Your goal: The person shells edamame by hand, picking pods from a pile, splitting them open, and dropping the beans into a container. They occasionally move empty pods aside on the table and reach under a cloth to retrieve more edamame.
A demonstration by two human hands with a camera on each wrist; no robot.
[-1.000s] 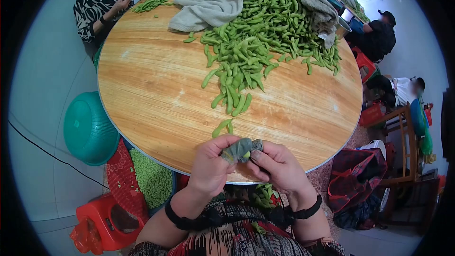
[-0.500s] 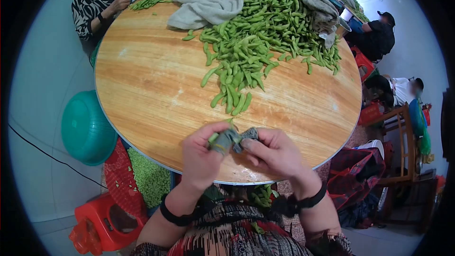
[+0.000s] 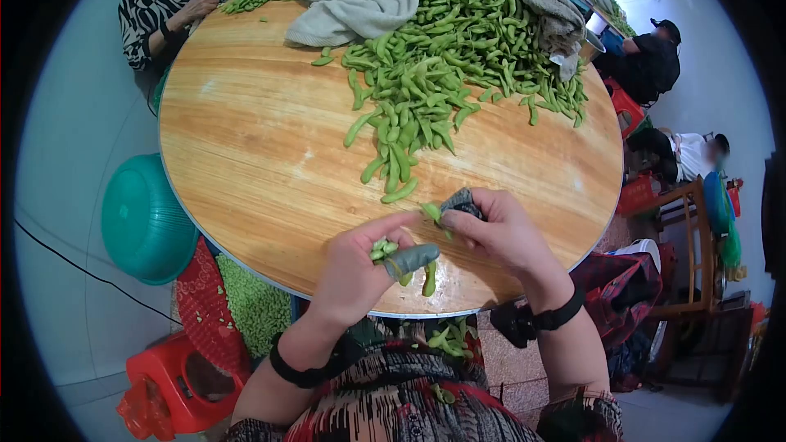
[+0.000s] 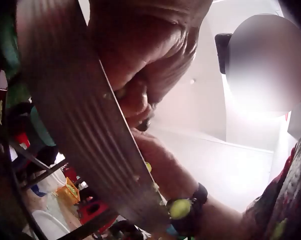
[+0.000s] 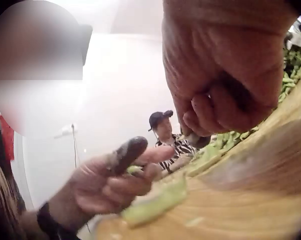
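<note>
My left hand [image 3: 352, 274] holds several shelled green soybeans [image 3: 381, 250] in its curled fingers, and a grey cover wraps its thumb [image 3: 413, 259]. Ahead and to the right of it, my right hand [image 3: 512, 233] pinches a green soybean pod [image 3: 431, 213] between a covered thumb and forefinger. Another pod [image 3: 430, 278] shows just beyond the left thumb, over the near part of the round wooden table [image 3: 270, 172]. In the right wrist view the left hand [image 5: 115, 185] appears palm up, below the right hand [image 5: 225, 90].
A large heap of pods [image 3: 467, 33] spreads from the far side toward the middle, beside a grey cloth [image 3: 360, 4]. Shelled beans [image 3: 258, 303] fill a container below the table's left edge, near a green basin [image 3: 143, 217] and a red stool [image 3: 184, 385]. Another person [image 3: 176, 8] sits at the far left.
My hands were close together and have now moved apart. The right hand has gone forward and holds a pod at its fingertips. Shelled beans now show in the left hand.
</note>
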